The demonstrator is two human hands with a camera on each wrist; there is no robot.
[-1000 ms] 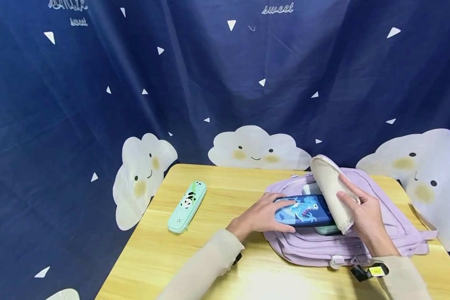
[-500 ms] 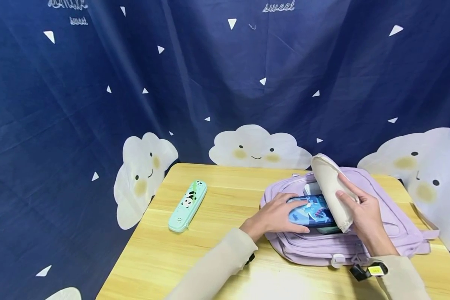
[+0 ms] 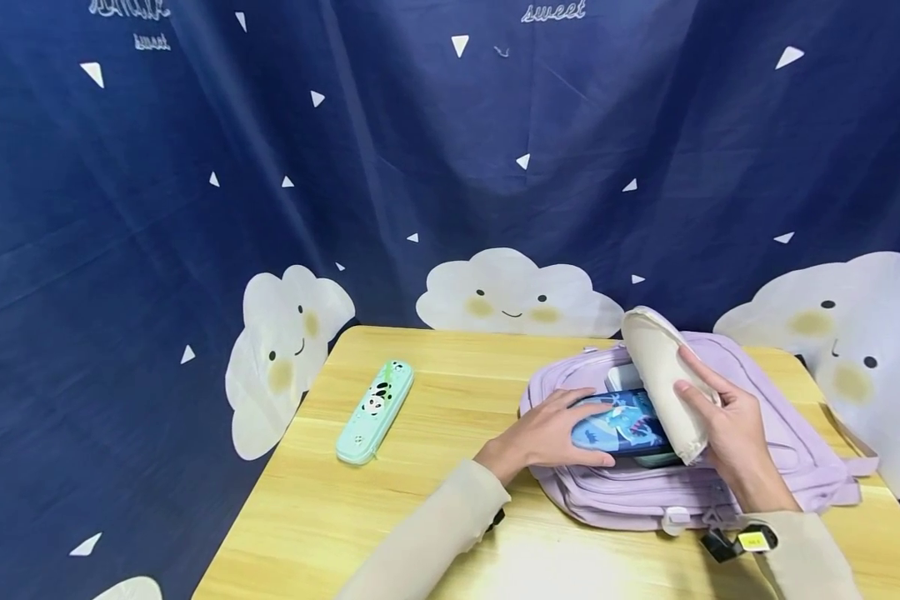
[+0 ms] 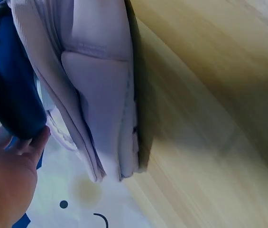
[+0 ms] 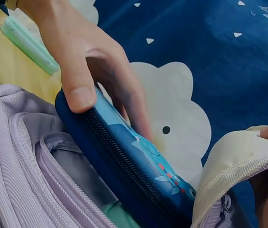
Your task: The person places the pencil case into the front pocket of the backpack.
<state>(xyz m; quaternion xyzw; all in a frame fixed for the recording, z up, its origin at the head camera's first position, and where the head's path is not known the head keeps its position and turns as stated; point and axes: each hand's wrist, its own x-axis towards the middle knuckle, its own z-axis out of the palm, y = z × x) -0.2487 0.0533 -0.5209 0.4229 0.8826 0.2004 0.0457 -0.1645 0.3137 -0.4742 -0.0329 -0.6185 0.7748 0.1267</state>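
Observation:
A blue pencil case (image 3: pixel 621 427) with a dinosaur print lies partly inside the front pocket of a lilac backpack (image 3: pixel 615 502). My left hand (image 3: pixel 553 431) grips its outer end, thumb on the near zipped side and fingers over the far side. The case's far end is hidden under the pocket's cream-lined flap (image 3: pixel 662 383). That flap is held up between the thumb and fingers of my right hand (image 3: pixel 733 437). Beneath the blue case, something green (image 5: pixel 117 214) shows in the pocket. Behind it sits a pale, light-coloured item (image 3: pixel 621 377).
A mint-green panda pencil case (image 3: pixel 375 412) lies on the left part of the wooden table (image 3: pixel 450 392). The backpack fills the right part, a strap (image 3: pixel 858 468) trailing off its right side. A dark blue curtain (image 3: pixel 420 150) with printed clouds hangs behind the table.
My left hand has pushed the blue pencil case rightward, further under the flap, then drawn back very slightly. The right hand keeps hold of the flap in nearly the same place.

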